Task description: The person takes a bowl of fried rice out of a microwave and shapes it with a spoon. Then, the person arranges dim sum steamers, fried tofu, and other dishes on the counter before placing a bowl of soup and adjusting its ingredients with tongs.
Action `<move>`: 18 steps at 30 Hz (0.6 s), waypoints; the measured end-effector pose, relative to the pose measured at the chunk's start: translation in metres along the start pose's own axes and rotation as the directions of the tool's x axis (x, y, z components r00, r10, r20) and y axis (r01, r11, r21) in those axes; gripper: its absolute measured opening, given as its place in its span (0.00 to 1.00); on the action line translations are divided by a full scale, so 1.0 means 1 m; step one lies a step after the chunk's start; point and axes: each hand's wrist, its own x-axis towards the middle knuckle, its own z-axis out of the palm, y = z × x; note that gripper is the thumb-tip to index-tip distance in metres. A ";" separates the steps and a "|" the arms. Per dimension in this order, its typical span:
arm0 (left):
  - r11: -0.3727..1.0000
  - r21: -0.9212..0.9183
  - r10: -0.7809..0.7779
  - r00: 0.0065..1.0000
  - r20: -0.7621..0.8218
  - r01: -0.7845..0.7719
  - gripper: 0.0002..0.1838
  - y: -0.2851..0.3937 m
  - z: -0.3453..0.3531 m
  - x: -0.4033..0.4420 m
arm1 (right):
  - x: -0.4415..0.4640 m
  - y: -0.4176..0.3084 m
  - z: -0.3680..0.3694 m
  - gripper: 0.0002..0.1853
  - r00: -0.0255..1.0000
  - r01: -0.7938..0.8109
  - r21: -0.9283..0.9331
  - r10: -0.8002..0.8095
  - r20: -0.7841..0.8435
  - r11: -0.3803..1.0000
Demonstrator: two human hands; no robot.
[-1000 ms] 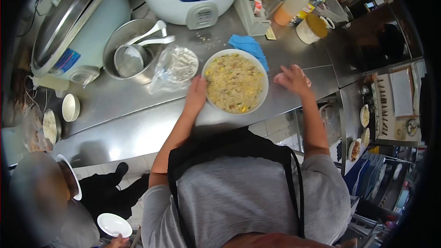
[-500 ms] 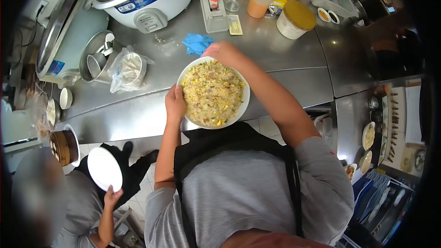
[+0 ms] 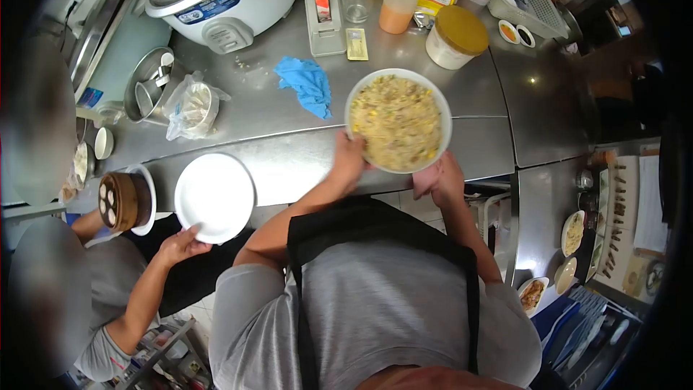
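A round white bowl (image 3: 349,105) heaped with fried rice (image 3: 397,119) is over the steel counter in front of me. My left hand (image 3: 349,159) grips its lower left rim, the fingers partly hidden under it. Just below the bowl's lower right side, my right hand (image 3: 449,180) is closed on a folded pink cloth (image 3: 426,179). Whether that hand also touches the bowl I cannot tell. A crumpled blue cloth (image 3: 306,87) lies on the counter to the left of the bowl.
At left a co-worker carries a white plate (image 3: 215,198) and a bamboo steamer (image 3: 119,201). A rice cooker (image 3: 231,7), a bagged container (image 3: 196,107), a squeeze bottle (image 3: 401,0) and a yellow-lidded tub (image 3: 458,37) stand on the counter. Filled dishes (image 3: 534,295) sit at right.
The bowl has moved right with my left hand. My right hand has gone from its top rim to below its lower right side. The co-worker's plate and steamer have come closer.
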 end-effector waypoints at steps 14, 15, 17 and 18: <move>0.954 0.289 -0.046 0.914 0.403 -0.079 0.17 0.015 -0.037 -0.063 | -0.025 -0.021 0.098 0.17 0.888 0.198 -0.404 0.011 0.459 0.893; 0.930 0.357 -0.078 0.910 0.408 -0.081 0.19 0.020 -0.055 -0.075 | -0.018 -0.024 0.110 0.16 0.841 0.408 -0.512 -0.093 0.533 0.756; 0.925 0.361 -0.073 0.876 0.477 -0.119 0.22 0.003 -0.088 -0.093 | -0.003 -0.022 0.131 0.15 0.765 0.588 -0.535 -0.201 0.612 0.606; 0.921 0.363 -0.074 0.855 0.514 -0.139 0.24 -0.002 -0.104 -0.102 | 0.005 -0.022 0.141 0.15 0.717 0.667 -0.535 -0.252 0.650 0.518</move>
